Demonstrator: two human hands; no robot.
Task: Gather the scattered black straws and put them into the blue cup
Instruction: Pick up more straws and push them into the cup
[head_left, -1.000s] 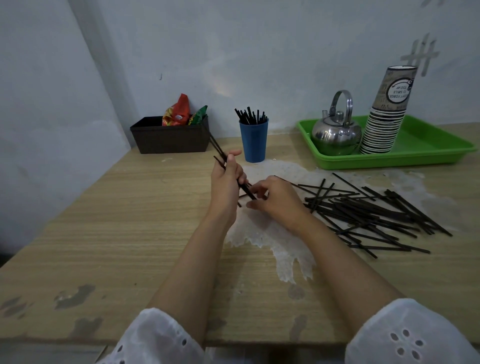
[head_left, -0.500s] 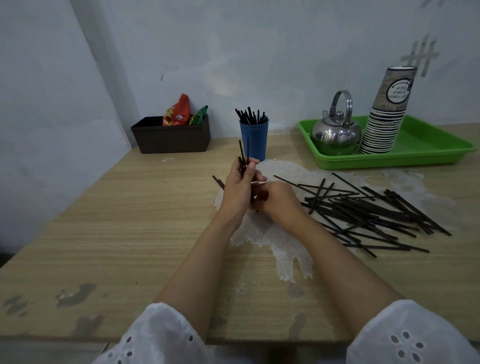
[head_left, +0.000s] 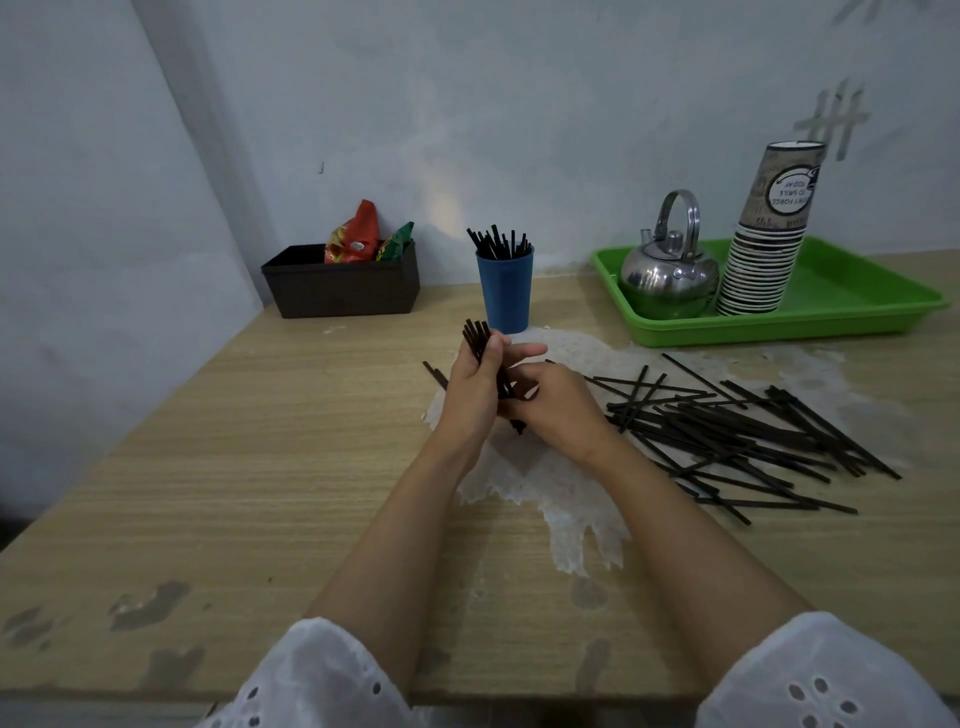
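Holding a small bundle of black straws (head_left: 480, 347) upright in the left hand (head_left: 470, 395), just in front of the blue cup (head_left: 505, 293).

The left hand's fingers are clenched around the bundle, whose tips stick up above the thumb, while the right hand (head_left: 558, 410) closes on its lower end where both hands meet over a pale worn patch of the wooden surface (head_left: 260, 467). The blue cup stands near the wall and already has black straws in it. A large scattered pile of loose straws (head_left: 737, 431) lies flat on the surface to the right of the hands, and one or two more (head_left: 435, 374) lie just left of the left hand. Behind the pile, a green tray (head_left: 852, 312) carries a steel kettle (head_left: 667, 270) and a stack of paper cups (head_left: 769, 234). A dark box (head_left: 340, 286) with snack packets sits left of the cup.
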